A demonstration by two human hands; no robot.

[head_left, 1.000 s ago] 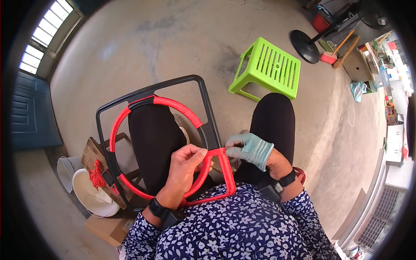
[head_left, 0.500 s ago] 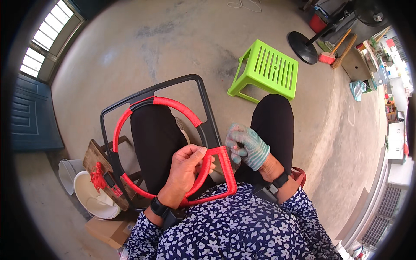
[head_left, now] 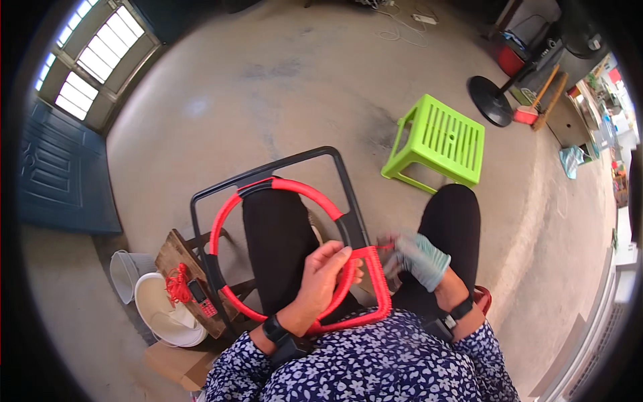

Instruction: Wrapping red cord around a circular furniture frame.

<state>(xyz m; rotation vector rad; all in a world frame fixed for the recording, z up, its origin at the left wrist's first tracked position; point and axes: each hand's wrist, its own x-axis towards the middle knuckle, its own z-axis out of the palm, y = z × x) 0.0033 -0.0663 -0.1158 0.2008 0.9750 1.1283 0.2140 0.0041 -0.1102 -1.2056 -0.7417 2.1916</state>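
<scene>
A black rectangular frame with a ring inside it rests across my lap, tilted over my left thigh. Red wrapping covers several stretches of the ring, and the frame's near right corner is wrapped in red too. My bare left hand is closed on the red-wrapped ring, thumb on top, beside that corner. My right hand, in a striped grey-green glove, is just right of the corner and blurred by motion. A short red cord runs from the corner to its closed fingers.
A green plastic stool stands ahead on the right. At my left are a wooden stool bearing a red cord bundle and a phone, a white bucket and a cardboard box. A black fan base stands far right.
The whole view has shifted, with things sitting lower and further right. My right hand is now blurred, with red cord showing at its fingers. My left hand keeps its hold on the ring.
</scene>
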